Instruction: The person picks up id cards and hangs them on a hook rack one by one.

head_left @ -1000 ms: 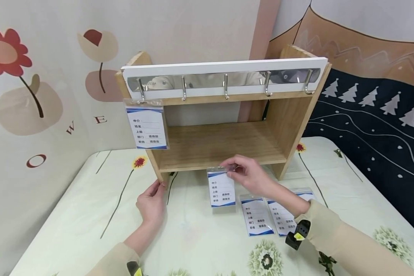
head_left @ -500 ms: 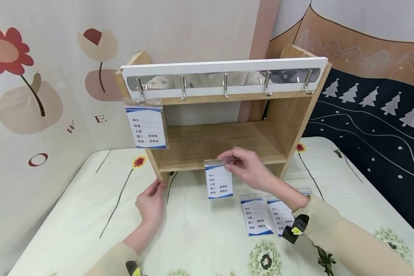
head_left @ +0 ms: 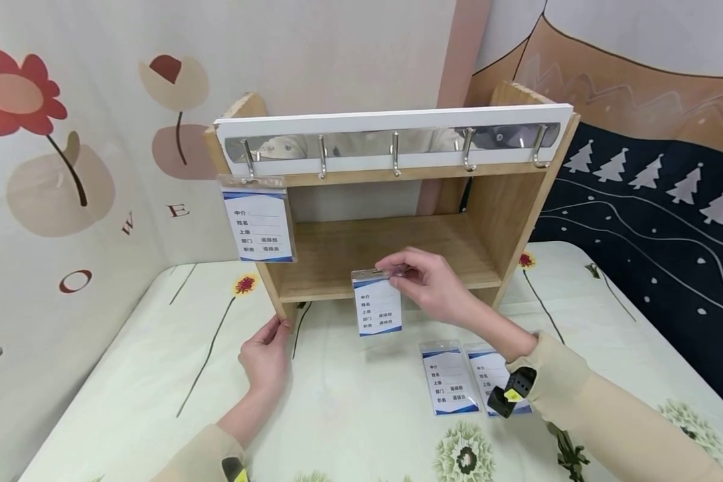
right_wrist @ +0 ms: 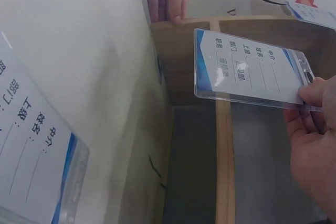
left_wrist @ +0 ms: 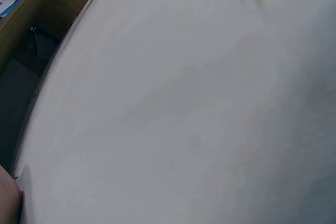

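My right hand (head_left: 430, 284) pinches the top corner of a clear plastic ID badge (head_left: 378, 306), whose white card has blue edges and printed text. The badge hangs above the tabletop, before the lower board of a wooden shelf (head_left: 391, 251). In the right wrist view, thumb and fingers hold the badge (right_wrist: 244, 69) by its slotted end. My left hand (head_left: 266, 358) grips the foot of the shelf's left side panel; the left wrist view barely shows it. Another ID badge (head_left: 259, 224) hangs from the leftmost metal hook (head_left: 248, 159).
Two more badges lie on the flower-print cloth (head_left: 337, 415): a nearer badge (head_left: 449, 378) and a badge (head_left: 488, 371) partly behind my right wrist. A white rail (head_left: 391, 120) with several metal hooks spans the shelf's top front. A patterned curtain (head_left: 349, 53) stands behind.
My right hand has lifted the badge up and slightly left, nearer the shelf's lower board. My left hand has stayed at the shelf's foot.
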A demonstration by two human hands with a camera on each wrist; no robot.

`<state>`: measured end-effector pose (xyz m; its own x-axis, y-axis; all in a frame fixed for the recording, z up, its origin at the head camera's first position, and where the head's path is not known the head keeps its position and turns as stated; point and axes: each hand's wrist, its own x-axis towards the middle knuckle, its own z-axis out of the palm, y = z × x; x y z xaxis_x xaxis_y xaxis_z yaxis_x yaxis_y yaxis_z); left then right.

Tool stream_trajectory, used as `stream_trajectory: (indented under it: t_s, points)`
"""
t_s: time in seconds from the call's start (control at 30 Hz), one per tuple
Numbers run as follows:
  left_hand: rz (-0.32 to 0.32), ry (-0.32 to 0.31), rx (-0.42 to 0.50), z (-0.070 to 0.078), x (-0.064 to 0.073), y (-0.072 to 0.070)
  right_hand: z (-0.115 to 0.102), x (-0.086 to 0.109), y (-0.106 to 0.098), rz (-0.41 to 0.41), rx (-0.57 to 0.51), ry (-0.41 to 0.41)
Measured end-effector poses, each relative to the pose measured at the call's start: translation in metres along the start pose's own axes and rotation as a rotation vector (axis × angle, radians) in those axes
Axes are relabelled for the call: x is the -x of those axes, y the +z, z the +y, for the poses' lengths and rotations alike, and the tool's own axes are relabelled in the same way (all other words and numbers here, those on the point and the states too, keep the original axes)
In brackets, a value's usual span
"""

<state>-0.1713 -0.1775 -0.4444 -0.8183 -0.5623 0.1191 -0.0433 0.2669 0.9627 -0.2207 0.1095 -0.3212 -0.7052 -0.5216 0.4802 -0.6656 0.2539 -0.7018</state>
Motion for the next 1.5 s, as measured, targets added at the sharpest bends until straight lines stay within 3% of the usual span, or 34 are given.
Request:
stream_trajectory:
  t_s: [0.17,0.43,0.8,1.3,1.5]
  points:
    - [0.005,0.007,0.004,-0.001,0.0,0.001,-0.003,-0.003,-0.001,0.025,-0.004,-0.029]
    - [-0.005,0.002,0.004,0.0,0.001,0.002,-0.008,-0.01,-0.005,0.063,-0.01,-0.009]
    - [-0.006,-0.01,-0.01,0.0,-0.001,-0.001,-0.015,-0.033,0.004,0.183,-0.069,-0.135]
    - [0.007,0.005,-0.022,-0.002,-0.003,-0.002,-0.025,-0.047,0.015,0.298,-0.128,-0.201]
    - [0.005,0.013,-0.018,-0.003,-0.002,-0.001,-0.028,-0.053,0.016,0.315,-0.103,-0.237]
